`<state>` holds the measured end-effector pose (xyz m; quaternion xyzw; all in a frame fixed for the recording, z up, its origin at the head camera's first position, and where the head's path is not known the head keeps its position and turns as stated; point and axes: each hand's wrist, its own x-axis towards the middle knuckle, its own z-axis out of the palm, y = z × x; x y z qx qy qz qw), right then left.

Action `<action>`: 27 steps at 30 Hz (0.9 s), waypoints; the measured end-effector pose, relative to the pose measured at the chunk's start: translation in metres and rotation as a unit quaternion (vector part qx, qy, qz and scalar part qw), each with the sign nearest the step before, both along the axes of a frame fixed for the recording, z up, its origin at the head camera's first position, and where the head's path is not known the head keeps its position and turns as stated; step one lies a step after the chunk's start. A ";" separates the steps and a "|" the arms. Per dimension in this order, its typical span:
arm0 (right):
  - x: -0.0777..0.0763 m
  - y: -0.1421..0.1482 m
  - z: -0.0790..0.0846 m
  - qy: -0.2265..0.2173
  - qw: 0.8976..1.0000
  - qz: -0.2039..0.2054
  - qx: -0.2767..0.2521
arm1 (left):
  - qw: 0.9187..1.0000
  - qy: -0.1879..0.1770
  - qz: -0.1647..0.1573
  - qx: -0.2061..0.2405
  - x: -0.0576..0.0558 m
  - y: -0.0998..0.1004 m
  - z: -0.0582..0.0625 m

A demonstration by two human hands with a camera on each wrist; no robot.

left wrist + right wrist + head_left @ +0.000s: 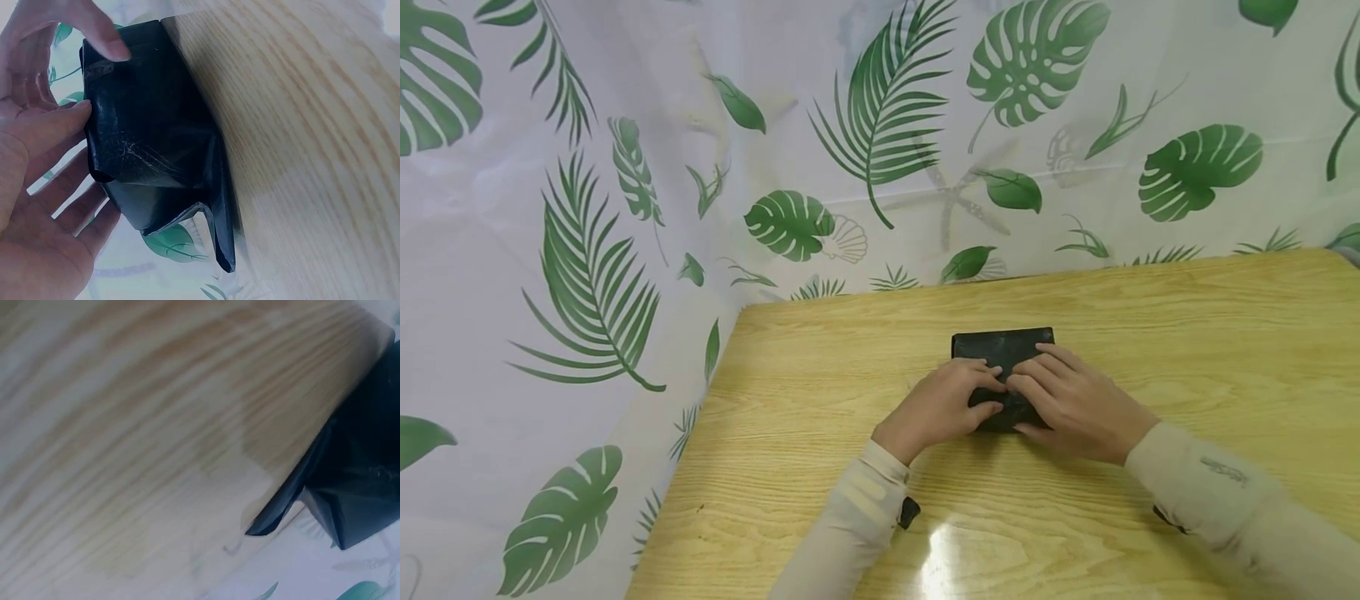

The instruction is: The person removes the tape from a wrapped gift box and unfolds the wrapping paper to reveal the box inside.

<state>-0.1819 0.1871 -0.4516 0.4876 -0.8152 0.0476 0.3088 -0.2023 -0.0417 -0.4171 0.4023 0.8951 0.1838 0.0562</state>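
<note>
Left hand and right hand, both gripping a creased black packet, wooden table beneath

A white sheet printed with green leaves, faint starfish and seashells hangs behind and left of a yellowish wood-grain table, where a bright reflection glints.

Passing room over tabletop left of left hand and right of right hand. Hands crowd black case; gap between sleeves narrows toward it. Leaf-print curtain bounds far and left sides.
</note>
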 end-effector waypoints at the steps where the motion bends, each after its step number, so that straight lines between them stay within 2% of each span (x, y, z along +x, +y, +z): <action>1: -0.001 -0.001 -0.001 0.000 1.000 -0.002 0.001 | 1.000 -0.001 -0.002 0.000 -0.001 0.000 0.000; 7: -0.002 -0.006 -0.005 0.002 1.000 -0.006 0.002 | 1.000 0.003 -0.017 0.001 -0.003 0.000 0.001; 27: -0.002 -0.010 -0.003 -0.003 1.000 -0.001 -0.018 | 1.000 0.002 -0.018 0.005 -0.004 -0.001 0.002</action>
